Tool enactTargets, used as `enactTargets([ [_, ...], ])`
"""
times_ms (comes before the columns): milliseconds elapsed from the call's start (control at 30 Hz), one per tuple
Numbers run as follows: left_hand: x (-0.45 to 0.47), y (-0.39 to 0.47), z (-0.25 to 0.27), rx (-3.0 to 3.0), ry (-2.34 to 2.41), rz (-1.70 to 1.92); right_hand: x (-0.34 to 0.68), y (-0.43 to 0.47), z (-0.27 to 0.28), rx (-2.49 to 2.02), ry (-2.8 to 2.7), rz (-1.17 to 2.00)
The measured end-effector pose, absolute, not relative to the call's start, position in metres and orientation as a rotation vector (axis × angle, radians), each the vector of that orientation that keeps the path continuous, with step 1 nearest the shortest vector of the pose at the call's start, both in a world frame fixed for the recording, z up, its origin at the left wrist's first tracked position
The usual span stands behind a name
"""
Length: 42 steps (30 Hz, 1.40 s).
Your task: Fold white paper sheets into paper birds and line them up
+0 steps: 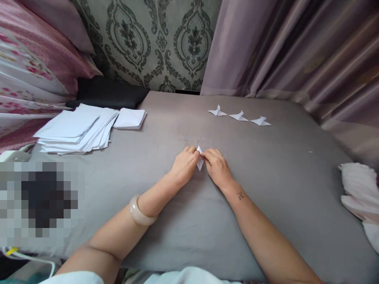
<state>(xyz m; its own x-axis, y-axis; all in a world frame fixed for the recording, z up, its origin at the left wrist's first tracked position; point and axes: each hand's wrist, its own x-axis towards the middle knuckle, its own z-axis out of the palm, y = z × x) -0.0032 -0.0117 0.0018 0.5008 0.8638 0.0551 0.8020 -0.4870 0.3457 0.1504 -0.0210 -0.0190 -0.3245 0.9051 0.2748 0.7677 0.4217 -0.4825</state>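
Observation:
A small folded piece of white paper point(199, 163), pointed at both ends, lies on the grey sheet between my hands. My left hand point(186, 162) grips its left side with curled fingers, and a pale bangle circles that forearm. From the other side my right hand point(217, 165) pinches the paper between thumb and fingertips. The fingers partly cover the paper's middle. Farther back on the right, three folded paper birds point(239, 116) sit in a slanting row.
A large stack of white paper point(74, 130) lies at the back left, beside a smaller stack of paper point(130, 118). Behind them is a black folded item point(112, 92). Crumpled white cloth point(359, 193) lies at the right edge, and white cables point(32, 258) at the lower left.

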Motion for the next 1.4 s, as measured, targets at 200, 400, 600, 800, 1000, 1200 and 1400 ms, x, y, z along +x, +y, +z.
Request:
enactTargets([
  [200,0.004,-0.028,0.021,2.634,1.363,-0.020,0.148,-0.035,-0.006,-1.524,-2.413,0.122],
  [400,-0.008,-0.025,0.025,2.623,1.253,-0.070,0.143,-0.038,-0.004,-1.556,-2.493,-0.007],
  [600,-0.022,-0.015,0.020,2.599,1.268,-0.045,0.148,-0.039,-0.006,-1.582,-2.437,0.067],
  [800,-0.028,-0.014,0.035,2.549,1.329,-0.133,0.153,-0.042,0.000,-1.626,-2.446,0.094],
  [1000,-0.023,-0.012,0.032,2.482,1.419,0.020,0.151,-0.041,0.006,-1.679,-2.434,0.139],
  [1200,-0.025,0.002,-0.002,2.192,1.500,0.476,0.161,-0.021,-0.009,-1.668,-1.953,0.548],
  [1400,-0.025,0.004,-0.016,1.996,1.528,0.635,0.163,-0.014,-0.023,-1.601,-1.757,0.620],
])
